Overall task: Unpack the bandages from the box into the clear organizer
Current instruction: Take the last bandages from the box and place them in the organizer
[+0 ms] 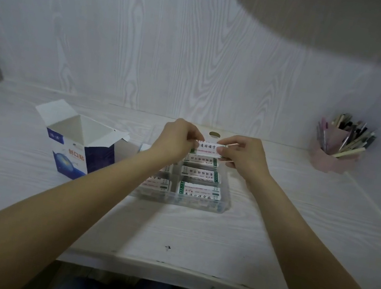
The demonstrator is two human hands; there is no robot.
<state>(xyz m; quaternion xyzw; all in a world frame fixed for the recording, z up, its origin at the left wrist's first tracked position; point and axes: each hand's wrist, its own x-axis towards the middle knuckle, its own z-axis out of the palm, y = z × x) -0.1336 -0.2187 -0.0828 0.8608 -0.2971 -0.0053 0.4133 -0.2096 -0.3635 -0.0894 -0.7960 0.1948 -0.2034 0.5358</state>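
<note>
Both hands hold one flat bandage strip [209,147] by its ends: the left hand [180,137] pinches the left end, the right hand [243,153] the right end, fingers [229,143] narrowed on thin paper. Its long axis runs left to right, matching the strips already lying in the organizer [225,201] directly beneath and toward the person. The strip hovers over the far compartment of the right column, so the coming move looks like a short straight drop. The organizer is rigid clear plastic with dividers; the wrappers are glossy, white with green edges. The cardboard box [81,150] stands open-flapped on the pale wood-grain counter [23,191], just left of the organizer, nearer the left hand.
</note>
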